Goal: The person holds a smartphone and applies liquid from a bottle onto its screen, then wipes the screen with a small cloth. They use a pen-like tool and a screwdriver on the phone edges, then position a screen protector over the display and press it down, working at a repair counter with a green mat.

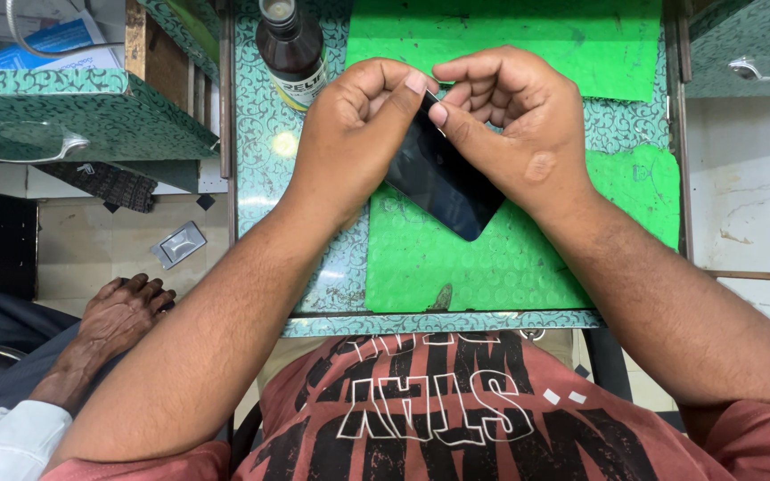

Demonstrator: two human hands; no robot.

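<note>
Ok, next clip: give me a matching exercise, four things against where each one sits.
Things:
1. dark bottle
2. black phone
3. green mat
4. another person's hand

Places:
A. below the table's left edge
B. spread on the patterned table
C. between both hands
D. far edge of the table, left of the hands

Pairs: 1-D, 2-C, 3-B, 4-A

Glossy glass against matt mats, as I see it from my station.
The flat black glass-fronted phone [443, 183] shines smooth between my fingers [416, 85]; the bright green rubbery mat [510, 258] under it looks matt and dimpled. The teal patterned laminate bench [265, 151] carries a soft sheen, and the dark brown glass bottle [291, 49] is glossy with a paper label.
</note>
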